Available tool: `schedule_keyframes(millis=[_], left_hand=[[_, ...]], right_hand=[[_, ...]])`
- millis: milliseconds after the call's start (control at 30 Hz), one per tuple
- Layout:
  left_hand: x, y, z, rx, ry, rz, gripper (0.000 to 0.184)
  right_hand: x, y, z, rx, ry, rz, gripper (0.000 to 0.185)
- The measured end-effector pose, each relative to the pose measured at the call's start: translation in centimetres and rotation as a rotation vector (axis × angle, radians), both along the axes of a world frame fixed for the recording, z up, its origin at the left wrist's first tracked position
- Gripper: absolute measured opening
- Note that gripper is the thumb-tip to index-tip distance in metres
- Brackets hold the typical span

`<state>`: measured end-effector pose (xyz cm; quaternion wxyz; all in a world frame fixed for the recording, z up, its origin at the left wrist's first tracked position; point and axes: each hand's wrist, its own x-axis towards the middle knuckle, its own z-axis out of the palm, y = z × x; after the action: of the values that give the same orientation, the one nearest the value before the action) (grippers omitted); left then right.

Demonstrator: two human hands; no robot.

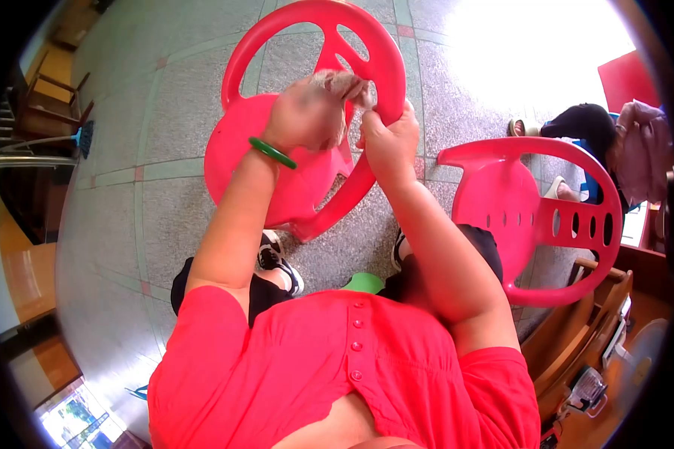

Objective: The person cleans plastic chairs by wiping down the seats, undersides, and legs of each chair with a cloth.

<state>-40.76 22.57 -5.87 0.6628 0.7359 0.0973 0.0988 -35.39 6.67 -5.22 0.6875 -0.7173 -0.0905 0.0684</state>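
A red plastic chair (236,153) with a curved rail stands tilted in front of me on the floor. My left hand (305,116), with a green bangle on the wrist, is closed on a crumpled brownish cloth (343,84). The cloth lies against the inner side of the chair's rail; the hand is slightly blurred, and its fingers are mostly hidden behind it. On the right part of the same rail, my right hand (392,144) is wrapped around the plastic, thumb on the near side, close to the cloth.
A second red plastic chair (494,198) with a slotted back stands to my right. Beyond it, a person in dark clothing (583,123) and light sandals is partly visible. Wooden furniture (577,329) stands at lower right. At far left are a wooden chair (52,105) and a broom (84,138).
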Motion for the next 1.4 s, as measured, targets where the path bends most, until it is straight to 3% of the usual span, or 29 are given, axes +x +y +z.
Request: schedule_keyframes(millis=[67,100,167,200,367,433,567,633,700,767,833,900,933,967,1000,1033,1100,1133,1167,1233,1300,1400], left_hand=[[0.8,1.3,0.1,0.631,-0.318,0.192,0.039],[1.2,0.9,1.7,0.631,-0.326,0.194,0.039],[2.2,-0.1,4.7,0.911,-0.215,0.219,0.044],[3.1,-0.1,5.0,1.180,-0.218,0.236,0.048],[5.9,0.0,1.3,1.145,-0.194,0.298,0.050],[5.4,-1.2,1.0,0.651,-0.185,0.132,0.056],[3.7,-2.1,0.9,0.547,-0.269,0.113,0.046],[2.2,-2.0,1.0,-0.037,-0.145,-0.047,0.037],[0.9,-1.8,1.7,-0.134,-0.128,-0.143,0.031],[-1.0,-2.6,3.5,-0.334,-0.125,-0.062,0.029],[-1.3,-2.6,5.7,-0.258,-0.120,-0.026,0.028],[-0.2,-4.0,7.8,0.225,-0.404,0.081,0.032],[0.4,-5.0,8.1,0.226,-0.408,0.098,0.032],[1.1,-6.2,8.2,0.621,-0.422,0.104,0.034],[1.8,-7.0,8.3,1.019,-0.419,0.102,0.036],[2.6,-7.6,8.2,1.026,-0.412,0.110,0.036],[4.2,-8.2,7.8,1.011,-0.309,0.061,0.035],[5.3,-8.0,8.0,1.022,-0.246,0.059,0.026],[6.4,-7.4,8.1,1.090,-0.211,0.072,0.023],[8.5,-4.8,8.4,1.179,-0.243,0.175,0.025],[10.3,-1.1,10.2,1.043,0.017,0.260,0.031],[10.9,2.9,9.6,1.174,0.078,0.404,0.038]], right_hand=[[0.0,0.0,0.2,-0.012,0.014,0.015,0.014],[0.0,-0.1,0.4,-0.027,0.033,0.021,0.013],[-0.5,-0.2,1.5,0.017,0.080,0.031,0.013],[-0.7,-0.3,2.0,0.062,0.131,0.047,0.013],[0.3,-0.2,0.3,0.017,0.002,0.017,0.011],[-0.2,-0.1,-0.8,0.037,-0.070,0.015,0.007],[-0.5,0.1,-0.7,0.017,-0.092,-0.031,0.007],[-0.6,-0.2,-0.6,0.004,0.000,-0.006,0.016],[-0.7,-0.2,0.5,0.017,-0.004,0.024,0.016],[-1.0,-0.7,1.2,0.010,0.024,0.036,0.017],[-0.5,-0.8,1.1,0.036,0.140,0.144,0.018],[0.1,-0.6,-1.0,-0.061,-0.024,0.122,0.020],[-0.4,-0.6,-0.3,-0.063,-0.114,0.075,0.020],[-0.8,-0.7,0.0,-0.062,-0.201,0.028,0.020],[-0.4,-1.2,-0.2,-0.359,-0.721,-0.024,0.034],[-0.4,-0.9,-0.3,-0.351,-0.720,-0.015,0.034],[-0.4,-0.8,0.0,0.142,-0.168,0.101,0.042],[0.3,-1.2,-0.6,0.076,-0.328,0.089,0.035],[0.0,-1.4,-0.7,0.069,-0.322,0.083,0.035],[-1.3,-1.3,0.1,0.011,0.018,0.095,0.028],[-3.0,-1.3,1.4,-0.035,-0.002,0.079,0.023],[-3.5,-1.2,1.0,0.156,0.060,0.114,0.020]])
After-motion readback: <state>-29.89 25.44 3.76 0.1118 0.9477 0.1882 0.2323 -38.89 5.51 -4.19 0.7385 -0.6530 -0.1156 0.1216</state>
